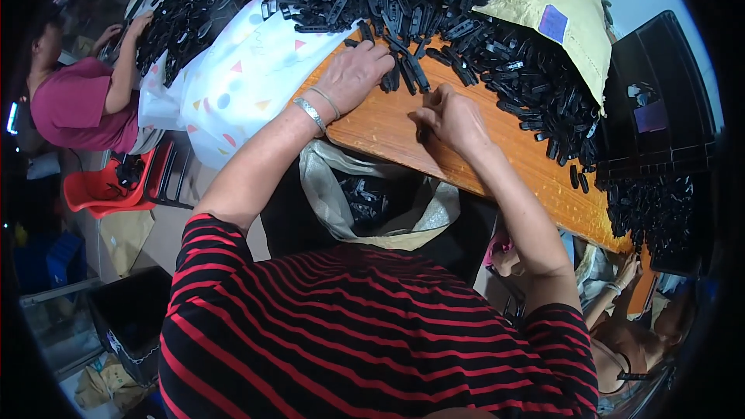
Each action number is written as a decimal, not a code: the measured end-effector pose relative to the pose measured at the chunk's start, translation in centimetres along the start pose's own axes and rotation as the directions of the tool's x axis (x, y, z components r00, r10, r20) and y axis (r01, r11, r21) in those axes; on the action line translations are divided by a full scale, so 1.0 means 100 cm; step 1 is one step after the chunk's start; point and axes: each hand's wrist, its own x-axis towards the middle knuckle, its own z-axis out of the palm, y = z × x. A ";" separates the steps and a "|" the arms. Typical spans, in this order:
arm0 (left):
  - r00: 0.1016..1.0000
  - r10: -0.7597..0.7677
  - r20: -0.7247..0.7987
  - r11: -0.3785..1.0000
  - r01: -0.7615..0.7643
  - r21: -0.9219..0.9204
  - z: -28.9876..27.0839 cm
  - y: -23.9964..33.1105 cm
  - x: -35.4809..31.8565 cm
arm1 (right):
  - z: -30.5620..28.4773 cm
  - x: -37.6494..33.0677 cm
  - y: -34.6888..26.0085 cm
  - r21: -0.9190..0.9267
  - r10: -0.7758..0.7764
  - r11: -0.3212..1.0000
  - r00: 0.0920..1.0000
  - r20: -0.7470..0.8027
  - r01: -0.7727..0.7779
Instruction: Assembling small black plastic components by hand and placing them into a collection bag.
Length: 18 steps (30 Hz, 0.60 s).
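Observation:
A big heap of small, long black plastic pieces covers the far part of a wooden table. At the near edge of that heap, my left hand rests with curled fingers, black pieces touching or close beside the fingertips; what lies under them is hidden. A few loose black pieces spread from the heap between my two hands. Over bare wood to the right, my right hand is closed, thumb and fingers pinched together, and anything between them is too small to make out.
An open pale sack with black pieces inside hangs below the table's near edge. White patterned plastic lies at the left, a yellow paper sack at the far right. One person sits left by a red chair; another is at lower right.

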 end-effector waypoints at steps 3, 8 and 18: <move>1.000 -0.014 0.007 0.997 0.015 -0.071 -0.002 0.003 -0.001 | -0.007 -0.012 0.003 -0.126 -0.181 0.978 0.978 -0.099 0.168; 0.999 -0.016 0.035 1.000 0.017 -0.012 -0.005 0.001 -0.005 | -0.015 -0.024 -0.001 -0.068 -0.402 0.911 0.913 0.061 0.406; 0.981 -0.190 0.042 0.946 0.194 -0.261 -0.024 0.027 -0.017 | 0.008 -0.025 -0.007 -0.061 -0.312 0.947 0.949 0.052 0.315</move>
